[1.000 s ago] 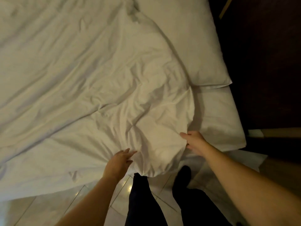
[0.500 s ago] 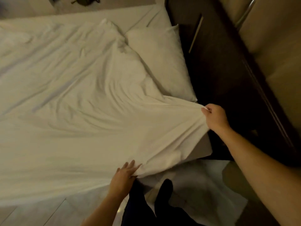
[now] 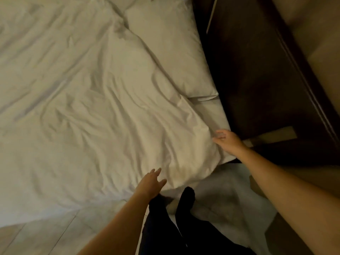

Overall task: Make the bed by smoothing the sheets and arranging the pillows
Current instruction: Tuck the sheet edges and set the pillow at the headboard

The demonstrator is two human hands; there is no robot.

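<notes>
A wrinkled white top sheet [image 3: 95, 100] covers most of the bed and hangs over its near edge. A white pillow [image 3: 169, 52] lies at the head of the bed on the right, partly under the sheet's fold. My left hand [image 3: 151, 183] rests with straight fingers on the sheet's near edge. My right hand [image 3: 227, 139] hovers open beside the sheet's corner, at the mattress corner [image 3: 219, 115], holding nothing.
A dark wooden headboard or cabinet [image 3: 266, 74] runs along the right of the bed. Pale floor tiles [image 3: 46, 234] lie below the bed's edge. My dark-clad legs [image 3: 174, 223] stand close against the bed.
My right hand let go of the sheet corner it was pulling up toward the pillow; the corner has dropped flat on the bed. My left hand stays at the near edge.
</notes>
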